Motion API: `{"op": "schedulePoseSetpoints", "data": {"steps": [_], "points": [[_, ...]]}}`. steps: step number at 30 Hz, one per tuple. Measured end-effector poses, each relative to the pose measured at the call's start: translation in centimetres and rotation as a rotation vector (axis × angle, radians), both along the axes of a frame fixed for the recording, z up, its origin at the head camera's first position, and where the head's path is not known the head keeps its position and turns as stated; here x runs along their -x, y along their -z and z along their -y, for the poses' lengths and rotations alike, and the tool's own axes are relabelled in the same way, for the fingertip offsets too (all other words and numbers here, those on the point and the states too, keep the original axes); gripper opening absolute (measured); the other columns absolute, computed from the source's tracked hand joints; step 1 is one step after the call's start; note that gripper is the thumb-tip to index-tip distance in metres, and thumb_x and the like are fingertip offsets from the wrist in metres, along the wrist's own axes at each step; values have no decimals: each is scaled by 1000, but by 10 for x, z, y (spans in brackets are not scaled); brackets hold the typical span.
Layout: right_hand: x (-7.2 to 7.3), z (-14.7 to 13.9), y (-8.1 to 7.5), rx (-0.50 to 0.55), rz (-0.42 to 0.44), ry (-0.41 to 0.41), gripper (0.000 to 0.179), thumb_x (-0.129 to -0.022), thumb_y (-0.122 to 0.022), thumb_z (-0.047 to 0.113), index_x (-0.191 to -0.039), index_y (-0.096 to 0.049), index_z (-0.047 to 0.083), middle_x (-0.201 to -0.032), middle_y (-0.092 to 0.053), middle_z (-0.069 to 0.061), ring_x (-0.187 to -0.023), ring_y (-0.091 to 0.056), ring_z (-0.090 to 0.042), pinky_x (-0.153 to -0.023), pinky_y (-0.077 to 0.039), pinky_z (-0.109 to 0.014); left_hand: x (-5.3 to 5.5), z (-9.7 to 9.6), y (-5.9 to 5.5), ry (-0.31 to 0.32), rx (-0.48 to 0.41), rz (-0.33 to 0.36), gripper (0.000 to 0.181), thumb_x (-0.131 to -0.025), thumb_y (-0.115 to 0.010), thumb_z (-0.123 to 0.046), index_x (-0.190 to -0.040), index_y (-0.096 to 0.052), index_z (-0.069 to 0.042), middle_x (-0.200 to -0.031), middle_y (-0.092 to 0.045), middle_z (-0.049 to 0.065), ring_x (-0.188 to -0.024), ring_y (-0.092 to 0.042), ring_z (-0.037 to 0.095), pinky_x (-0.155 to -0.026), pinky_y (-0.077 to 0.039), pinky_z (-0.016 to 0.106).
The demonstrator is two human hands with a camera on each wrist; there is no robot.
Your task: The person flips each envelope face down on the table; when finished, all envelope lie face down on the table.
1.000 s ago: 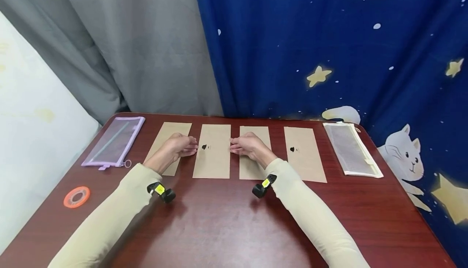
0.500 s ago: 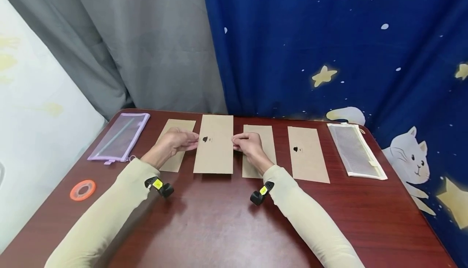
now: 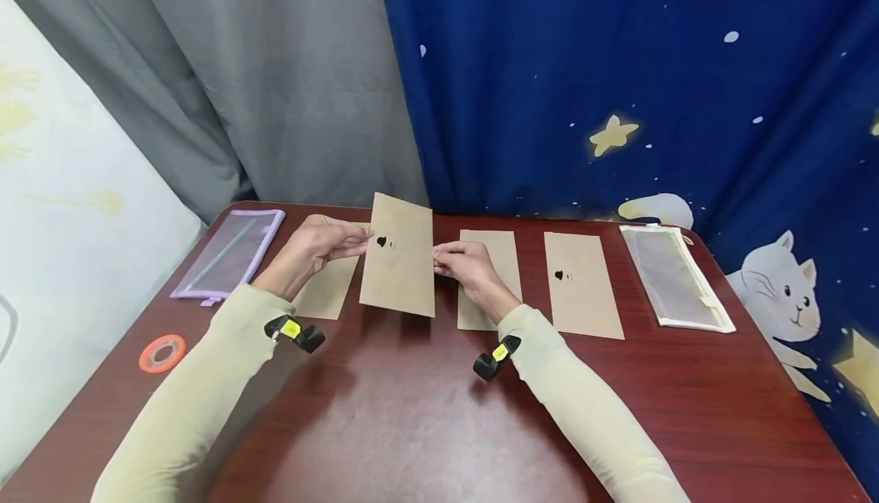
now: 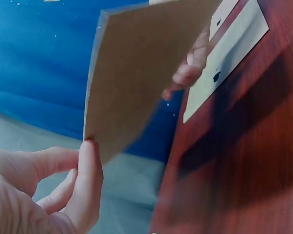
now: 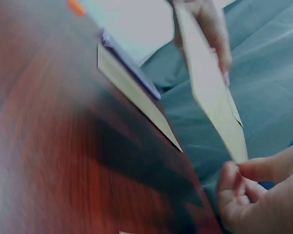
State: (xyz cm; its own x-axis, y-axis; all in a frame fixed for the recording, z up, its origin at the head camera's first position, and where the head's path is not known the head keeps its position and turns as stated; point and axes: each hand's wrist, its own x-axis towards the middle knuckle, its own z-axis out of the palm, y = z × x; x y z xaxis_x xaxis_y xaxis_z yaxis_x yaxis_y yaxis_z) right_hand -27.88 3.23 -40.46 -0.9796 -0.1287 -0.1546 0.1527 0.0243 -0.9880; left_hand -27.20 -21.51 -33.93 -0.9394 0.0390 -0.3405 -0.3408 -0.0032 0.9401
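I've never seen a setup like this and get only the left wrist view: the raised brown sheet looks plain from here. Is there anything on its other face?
Observer: Yes. In the head view, the raised sheet shows a small black hat mark, close to the left hand.

Visitor: Does anything lie on the table on that hand's side?

Observer: Yes, a second brown sheet lies flat on the table, partly hidden by the left hand and arm.

Visitor: And farther out to the left, beyond that sheet?

Observer: A mesh pouch with purple edges, lying near the table's far left corner.
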Motion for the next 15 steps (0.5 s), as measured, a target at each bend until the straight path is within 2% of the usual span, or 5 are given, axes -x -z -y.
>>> {"op": "schedulePoseSetpoints", "data": {"steps": [2,5,10,13,15], "points": [[-2,3,-4,-225,-160,7,16,-92,-70,6,-103,-75,-5,-95,-74,-13,-75,-64,-10,-72,-57,-18,1,-3,-5,-16,18,-21,13,-93,-65,5,-87,-74,-2,-72,-75,0,-66,-74,9,-72,-62,21],[-12,14,-20,-532,-403,39,17,-92,-73,18,-96,-79,3,-92,-78,-9,-76,-68,-12,-69,-56,-20,0,-8,-13,-38,74,-82,9,-92,-64,7,-91,-72,3,-70,-74,0,-63,-74,10,-70,-62,22],[-38,41,-54,-619,-597,-40,16,-92,-74,24,-92,-83,11,-76,-75,0,-65,-62,-11,-54,-47,-20,-3,-18,-23,-59,225,-192,18,-90,-68,2,-104,-71,13,-67,-74,-2,-62,-74,11,-70,-63,26],[-50,59,-67,-740,-674,-61,26,-93,-73,32,-76,-81,14,-61,-64,2,-60,-57,-13,-49,-41,-23,-3,-23,-27,-81,352,-234,19,-87,-73,-5,-100,-75,8,-63,-74,-2,-63,-75,13,-65,-63,24],[-54,69,-71,-857,-721,-48,32,-94,-73,34,-70,-76,13,-60,-63,0,-60,-62,-16,-49,-45,-26,-3,-25,-29,-97,428,-252,18,-85,-75,-9,-96,-78,5,-61,-73,-1,-62,-75,13,-62,-62,22]]}}
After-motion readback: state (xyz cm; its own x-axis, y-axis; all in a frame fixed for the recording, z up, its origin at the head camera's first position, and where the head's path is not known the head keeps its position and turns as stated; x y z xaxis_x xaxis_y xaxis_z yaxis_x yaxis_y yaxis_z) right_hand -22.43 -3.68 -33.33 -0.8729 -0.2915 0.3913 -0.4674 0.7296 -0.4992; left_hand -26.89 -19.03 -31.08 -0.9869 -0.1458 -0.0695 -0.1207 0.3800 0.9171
